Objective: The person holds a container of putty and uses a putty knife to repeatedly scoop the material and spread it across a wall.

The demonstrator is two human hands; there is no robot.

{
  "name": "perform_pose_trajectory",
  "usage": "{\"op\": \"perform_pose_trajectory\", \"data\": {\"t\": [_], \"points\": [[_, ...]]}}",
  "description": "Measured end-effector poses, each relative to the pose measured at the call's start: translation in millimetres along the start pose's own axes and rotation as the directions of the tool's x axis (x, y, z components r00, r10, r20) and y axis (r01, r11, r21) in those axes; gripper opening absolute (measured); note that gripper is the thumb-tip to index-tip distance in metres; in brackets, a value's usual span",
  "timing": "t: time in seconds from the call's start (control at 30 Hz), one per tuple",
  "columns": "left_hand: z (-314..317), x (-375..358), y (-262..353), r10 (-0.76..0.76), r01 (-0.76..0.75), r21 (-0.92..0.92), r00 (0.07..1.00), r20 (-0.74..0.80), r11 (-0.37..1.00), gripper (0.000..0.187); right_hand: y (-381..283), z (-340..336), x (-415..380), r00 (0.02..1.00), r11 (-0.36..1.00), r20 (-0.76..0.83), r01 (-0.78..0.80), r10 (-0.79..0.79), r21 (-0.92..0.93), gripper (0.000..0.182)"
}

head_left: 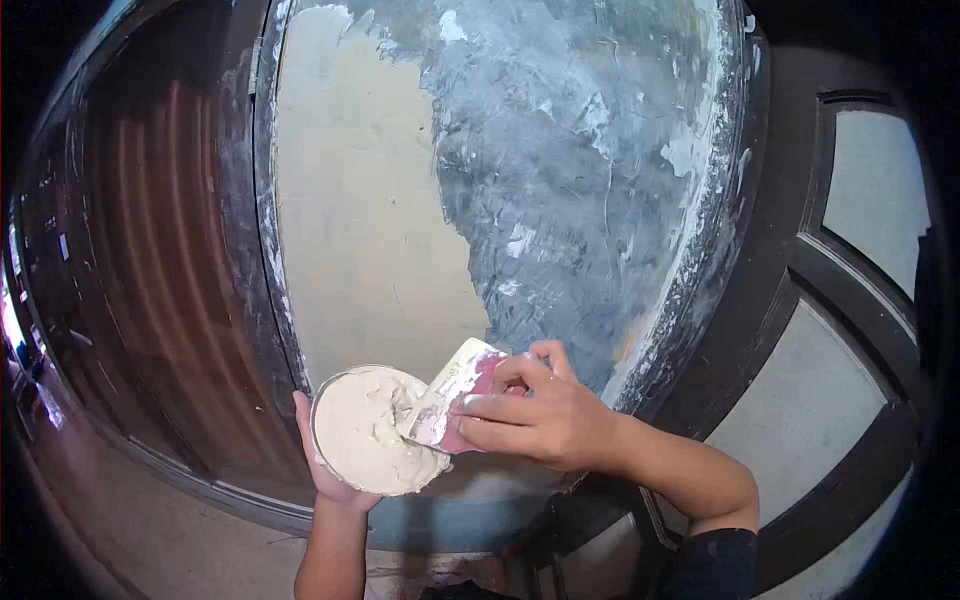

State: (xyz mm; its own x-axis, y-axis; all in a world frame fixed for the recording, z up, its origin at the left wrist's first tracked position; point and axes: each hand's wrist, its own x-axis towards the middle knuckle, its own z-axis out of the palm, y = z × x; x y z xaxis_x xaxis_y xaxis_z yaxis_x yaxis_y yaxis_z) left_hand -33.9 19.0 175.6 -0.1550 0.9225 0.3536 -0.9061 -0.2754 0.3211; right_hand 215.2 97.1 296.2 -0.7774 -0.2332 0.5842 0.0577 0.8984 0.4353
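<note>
My left hand [338, 478] is wrapped round the side and underside of a round tub of cream-coloured putty [352, 432], holding it up with its mouth facing me. Between the fingers and thumb of my right hand [530, 412] is a pink putty spreader [468, 405], smeared with white and cream paste. Its lower edge dips into the putty at the tub's right side, where the paste is churned up. Behind both hands stands a panel; cream putty [370, 200] coats its left part, and the rest is a patchy blue-grey surface [560, 180].
A dark frame with paint-flecked edges [262, 200] borders the panel. To the left is a brown ribbed door or shutter [150, 220]. Dark framing with pale panels [770, 390] stands on the right. Concrete floor [190, 530] shows at lower left.
</note>
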Motion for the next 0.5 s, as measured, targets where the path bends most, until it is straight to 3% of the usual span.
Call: {"op": "perform_pose_trajectory", "data": {"t": [0.03, 0.07, 0.13, 0.27, 0.3, 0.33, 0.4, 0.43, 0.5], "points": [[-2, 1, -1, -0.001, -0.001, -0.039, 0.999, -0.049, 0.999, 0.094, 0, -3, 0, 0.999, 0.999, 0.022, -0.030, 0.030, 0.022, 0.028], [-7, 2, -2, -0.050, 0.047, 0.079, 0.998, 0.034, 0.996, 0.098, 3, -3, 0, 0.999, 0.999, 0.022, -0.030, 0.030, 0.023, 0.028], [-9, 2, -4, -0.074, 0.075, 0.018, 0.997, -0.023, 0.997, 0.102, 10, -1, -1, 0.995, 0.995, -0.006, -0.099, 0.099, 0.020, 0.030], [-20, 6, -7, -0.100, 0.100, -0.005, 0.989, -0.108, 0.995, 0.112, 38, -4, 6, 0.956, 0.970, -0.167, -0.228, 0.239, 0.086, 0.031], [-10, 4, -6, -0.185, 0.186, -0.036, 0.982, 0.025, 0.982, 0.115, 47, -10, 9, 0.948, 0.967, -0.190, -0.250, 0.255, 0.053, 0.028], [-12, 5, -6, -0.146, 0.139, -0.092, 0.987, -0.070, 0.986, 0.115, 58, -11, 11, 0.948, 0.967, -0.191, -0.249, 0.254, 0.053, 0.028], [-8, 1, -4, -0.110, 0.112, 0.043, 0.993, -0.045, 0.993, 0.104, 79, -4, 9, 0.867, 0.930, -0.346, -0.363, 0.358, 0.053, 0.022], [-7, 1, -3, -0.108, 0.110, 0.044, 0.993, -0.045, 0.993, 0.104, 86, 1, 5, 0.867, 0.931, -0.347, -0.361, 0.357, 0.054, 0.022], [-8, 0, 1, -0.144, 0.141, 0.048, 0.987, 0.077, 0.989, 0.104, 101, 14, -5, 0.839, 0.882, -0.302, -0.471, 0.452, 0.011, 0.023]]}}
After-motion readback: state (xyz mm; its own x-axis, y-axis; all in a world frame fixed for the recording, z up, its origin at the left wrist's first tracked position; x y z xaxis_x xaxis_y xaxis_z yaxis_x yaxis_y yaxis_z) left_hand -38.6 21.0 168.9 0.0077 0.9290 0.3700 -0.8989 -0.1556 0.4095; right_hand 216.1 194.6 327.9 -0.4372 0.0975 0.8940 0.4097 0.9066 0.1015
